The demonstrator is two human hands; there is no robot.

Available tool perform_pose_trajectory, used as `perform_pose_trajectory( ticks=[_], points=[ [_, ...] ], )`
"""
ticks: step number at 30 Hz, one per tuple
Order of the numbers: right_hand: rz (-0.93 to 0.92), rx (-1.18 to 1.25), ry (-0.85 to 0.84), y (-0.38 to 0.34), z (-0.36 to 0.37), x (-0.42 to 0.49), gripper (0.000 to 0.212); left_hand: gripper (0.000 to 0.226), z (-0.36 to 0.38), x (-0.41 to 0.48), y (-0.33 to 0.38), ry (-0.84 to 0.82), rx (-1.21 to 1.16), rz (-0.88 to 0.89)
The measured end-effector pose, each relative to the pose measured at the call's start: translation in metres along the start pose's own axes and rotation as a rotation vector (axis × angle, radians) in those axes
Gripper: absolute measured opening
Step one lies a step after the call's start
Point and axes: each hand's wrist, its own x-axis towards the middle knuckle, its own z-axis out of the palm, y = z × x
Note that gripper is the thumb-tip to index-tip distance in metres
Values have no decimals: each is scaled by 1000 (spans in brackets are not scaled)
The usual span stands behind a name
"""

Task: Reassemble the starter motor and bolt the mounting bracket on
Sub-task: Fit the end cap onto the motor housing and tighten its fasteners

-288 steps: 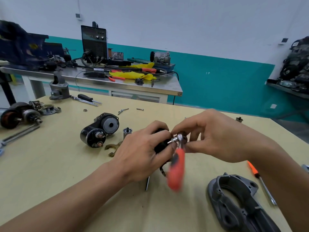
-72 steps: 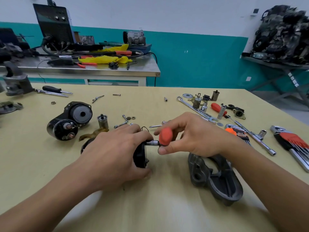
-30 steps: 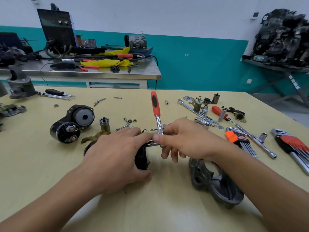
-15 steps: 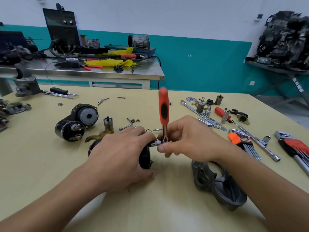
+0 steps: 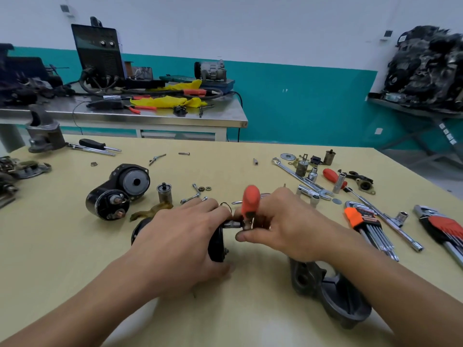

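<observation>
Nearby, the bracket (image 5: 333, 304) lies beside the right hand (image 5: 288, 227).

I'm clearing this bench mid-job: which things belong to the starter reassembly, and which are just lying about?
In the job: black motor body, gripped by the left hand; orange-handled ratchet, held by the right hand; grey mounting bracket, waiting near the right forearm.
Lying about: orange hex key set; red screwdriver; welder on the back bench.

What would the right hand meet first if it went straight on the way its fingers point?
Probably the black end cap of the motor that the left hand grips: the right hand, holding the orange-handled ratchet, points at it across a small gap. Depth is unclear.
</observation>
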Motion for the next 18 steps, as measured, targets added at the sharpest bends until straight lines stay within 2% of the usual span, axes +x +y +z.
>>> perform_pose_trajectory(
  ticks=[1, 2, 6, 8, 10, 13, 15, 16, 18],
  points=[
    [24, 40, 2, 1, 1, 1, 10, 64, 0, -1, 0, 6, 5, 0],
    [74, 121, -3, 1, 2, 2, 3, 63, 0, -1, 0, 18, 15, 3],
    [424, 531, -73, -3, 6, 10, 27, 60, 5, -1, 2, 59, 44, 14],
    [488, 649, -77, -3, 8, 11, 30, 62, 6, 0, 3, 72, 51, 21],
    [379, 555, -47, 2, 6, 8, 23, 62, 6, 0, 3, 79, 48, 28],
    [42, 206, 3, 8, 2, 3, 5, 58, 4, 0, 3, 70, 25, 24],
    [-168, -2, 11, 8, 2, 0, 12, 48, 3, 1, 4, 80, 21, 25],
    [-209, -31, 15, 8, 4, 0, 15, 46, 2, 2, 4, 85, 19, 23],
    [-114, 93, 20, 8, 4, -1, 11, 52, 1, 2, 4, 71, 10, 15]
  ],
)
